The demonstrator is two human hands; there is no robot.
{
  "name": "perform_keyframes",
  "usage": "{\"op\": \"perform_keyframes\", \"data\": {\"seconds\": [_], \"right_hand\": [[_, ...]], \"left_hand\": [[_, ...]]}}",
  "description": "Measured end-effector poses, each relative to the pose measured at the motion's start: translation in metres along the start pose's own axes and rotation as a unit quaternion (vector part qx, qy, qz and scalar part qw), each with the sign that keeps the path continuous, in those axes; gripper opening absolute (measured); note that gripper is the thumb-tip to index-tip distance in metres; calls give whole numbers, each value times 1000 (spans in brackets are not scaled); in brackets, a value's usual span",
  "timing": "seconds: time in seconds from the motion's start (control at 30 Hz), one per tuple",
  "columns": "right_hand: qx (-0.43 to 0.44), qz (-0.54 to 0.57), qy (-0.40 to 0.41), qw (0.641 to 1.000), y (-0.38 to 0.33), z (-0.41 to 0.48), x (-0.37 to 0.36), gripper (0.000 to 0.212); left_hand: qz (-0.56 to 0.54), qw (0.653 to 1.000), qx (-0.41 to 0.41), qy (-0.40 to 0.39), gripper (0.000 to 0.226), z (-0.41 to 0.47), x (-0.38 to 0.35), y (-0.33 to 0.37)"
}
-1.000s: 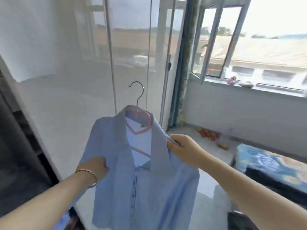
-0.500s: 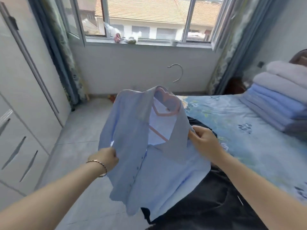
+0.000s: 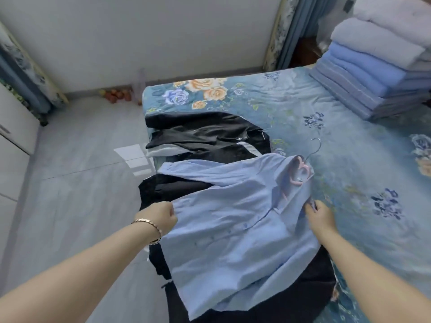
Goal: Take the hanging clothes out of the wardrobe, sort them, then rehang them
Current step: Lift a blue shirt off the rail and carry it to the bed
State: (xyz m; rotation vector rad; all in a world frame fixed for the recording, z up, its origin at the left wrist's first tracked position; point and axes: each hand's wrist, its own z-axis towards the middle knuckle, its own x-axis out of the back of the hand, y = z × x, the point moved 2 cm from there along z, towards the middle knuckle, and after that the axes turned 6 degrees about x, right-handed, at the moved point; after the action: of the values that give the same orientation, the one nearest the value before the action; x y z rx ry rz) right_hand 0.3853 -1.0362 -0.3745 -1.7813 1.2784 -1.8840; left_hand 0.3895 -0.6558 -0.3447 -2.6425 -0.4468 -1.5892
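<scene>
A light blue shirt (image 3: 235, 224) on a pink hanger (image 3: 299, 173) with a metal hook lies spread over dark clothes (image 3: 205, 136) at the near edge of the bed (image 3: 349, 159). My left hand (image 3: 161, 215), with a bracelet on the wrist, grips the shirt's left shoulder edge. At the shirt's right shoulder, below the collar, my right hand (image 3: 320, 215) pinches the fabric. More black garments (image 3: 291, 306) show under the shirt's lower part.
A stack of folded blankets (image 3: 377, 66) sits at the far right of the floral bedspread. White wardrobe drawers (image 3: 14, 145) stand at the left. Curtains (image 3: 289, 31) hang in the corner, and small round fruits (image 3: 116, 95) lie on the grey floor by the wall.
I turned from the wardrobe to the bed. The shirt, held upright in the air before, has come down onto the dark clothes on the bed, both hands still holding it.
</scene>
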Motion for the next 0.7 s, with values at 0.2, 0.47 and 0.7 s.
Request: {"op": "perform_keyframes", "data": {"seconds": [0.2,0.47,0.7], "right_hand": [[-80,-53,-2,995,48,27,-8,19],[-33,-275,-114,954,4,34,-38,38],[187,-273,-395,857,-149,-43,-138,37]], "left_hand": [[5,1000,12,-22,15,9,-15,15],[1,999,30,-16,15,5,-2,1],[-48,996,78,-1,14,-18,24,-69]]}}
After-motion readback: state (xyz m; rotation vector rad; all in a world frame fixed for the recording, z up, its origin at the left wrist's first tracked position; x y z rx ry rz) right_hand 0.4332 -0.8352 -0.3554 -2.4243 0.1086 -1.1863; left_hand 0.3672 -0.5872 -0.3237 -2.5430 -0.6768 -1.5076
